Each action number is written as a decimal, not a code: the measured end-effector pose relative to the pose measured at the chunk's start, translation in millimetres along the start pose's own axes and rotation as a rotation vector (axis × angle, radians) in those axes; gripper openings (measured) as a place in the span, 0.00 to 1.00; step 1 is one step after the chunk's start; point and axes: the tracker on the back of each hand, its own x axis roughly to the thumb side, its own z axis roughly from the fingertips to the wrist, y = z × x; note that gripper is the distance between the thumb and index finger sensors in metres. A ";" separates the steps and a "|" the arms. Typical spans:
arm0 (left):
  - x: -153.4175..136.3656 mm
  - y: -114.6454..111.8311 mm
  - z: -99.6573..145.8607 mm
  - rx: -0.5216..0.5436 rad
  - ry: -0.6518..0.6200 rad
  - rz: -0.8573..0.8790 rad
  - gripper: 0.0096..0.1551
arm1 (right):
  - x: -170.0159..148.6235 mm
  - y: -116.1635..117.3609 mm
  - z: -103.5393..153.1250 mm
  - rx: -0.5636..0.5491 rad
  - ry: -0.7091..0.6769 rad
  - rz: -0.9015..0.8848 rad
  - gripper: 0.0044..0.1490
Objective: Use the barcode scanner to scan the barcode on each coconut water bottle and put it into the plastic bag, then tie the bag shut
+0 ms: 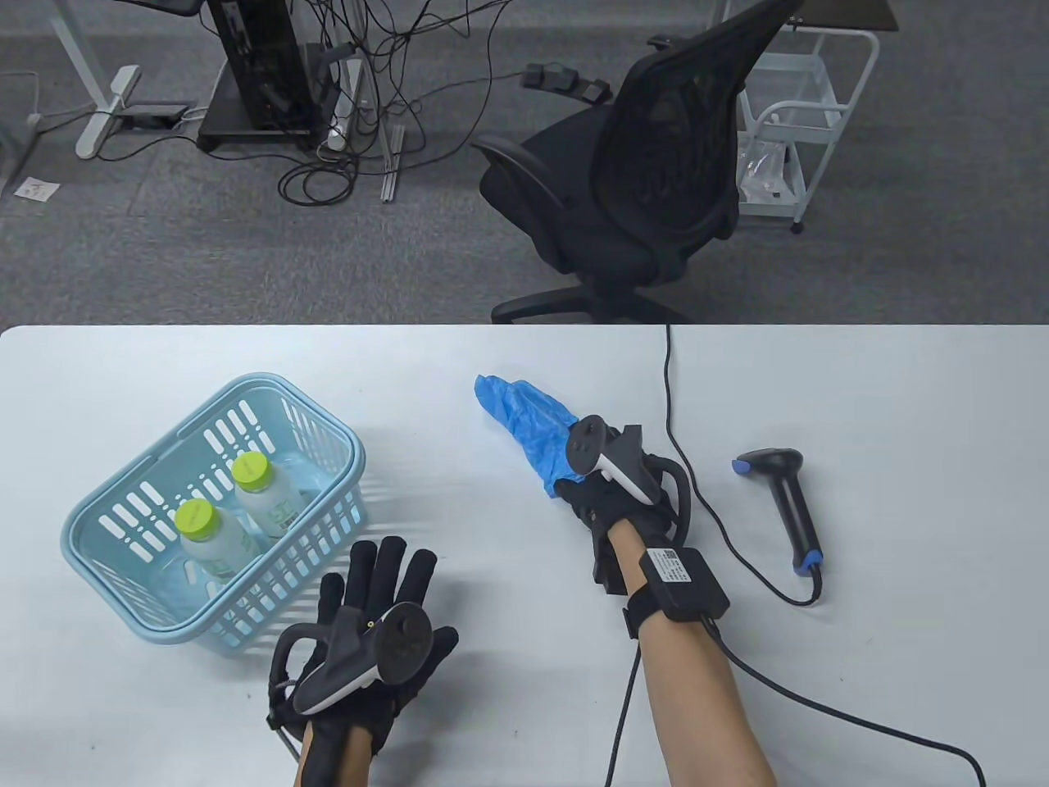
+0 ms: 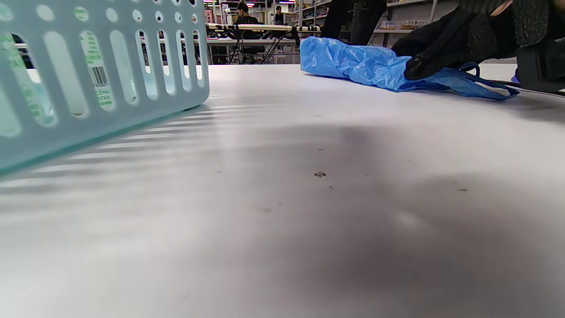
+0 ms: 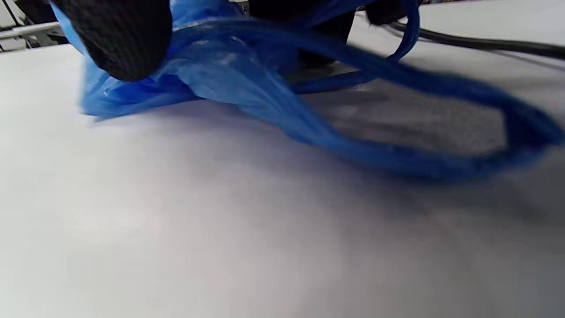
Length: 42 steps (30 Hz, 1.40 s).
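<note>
On the white worktop, the right hand is lying over the near end of the crumpled blue plastic bag, which is stretching away toward the far left. In the right wrist view a dark fingertip is pressing down on the bag's plastic, and a handle loop is spreading out over the worktop; whether the fingers are curling round the bag or only pressing it, I cannot tell.

The left hand is hovering at the near left with its fingers straight and spread, gripping nothing, just beside the near right corner of the light blue basket.

Two coconut water bottles with green caps are lying side by side inside the basket; a barcode label is showing through the basket's slots in the left wrist view.

The barcode scanner is lying on the worktop to the right of the right hand, apart from it, with its black cable running past the wrist toward the far edge.
</note>
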 end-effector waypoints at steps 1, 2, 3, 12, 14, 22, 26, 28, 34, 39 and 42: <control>0.2 0.3 0.5 -0.001 0.001 -0.002 0.54 | 1.4 0.1 0.3 -0.044 0.017 0.044 0.43; 0.2 0.2 0.9 -0.001 0.003 -0.002 0.54 | 2.5 -0.8 1.1 -0.108 0.026 0.082 0.40; 0.2 0.1 1.1 -0.001 0.004 -0.001 0.54 | 3.0 -1.5 2.2 -0.154 0.026 0.099 0.36; 8.6 -2.2 -0.8 -0.002 -0.020 -0.024 0.54 | -8.9 -20.7 44.7 -0.267 -0.074 0.080 0.24; 13.3 -3.3 -2.2 -0.003 -0.032 -0.039 0.54 | -10.4 -27.7 64.0 -0.249 -0.132 0.060 0.24; 37.8 4.2 -3.4 0.136 -0.134 -0.071 0.57 | -9.1 -45.7 159.3 -0.288 -0.281 0.128 0.24; 52.9 9.4 -1.9 0.210 -0.201 -0.087 0.60 | -2.2 -46.0 200.3 -0.298 -0.336 0.148 0.24; 60.4 11.4 -1.1 0.237 -0.235 -0.096 0.61 | 1.6 -41.5 216.0 -0.280 -0.358 0.148 0.24; 75.3 6.9 -7.4 0.205 -0.327 -0.122 0.66 | 5.8 -15.9 227.2 -0.234 -0.414 0.086 0.24; 73.6 7.1 -13.2 0.292 -0.379 0.004 0.34 | -1.8 -12.3 227.9 -0.265 -0.441 0.001 0.25; 61.1 9.6 -12.8 0.355 -0.358 0.138 0.21 | -19.4 -14.8 223.0 -0.274 -0.418 -0.162 0.33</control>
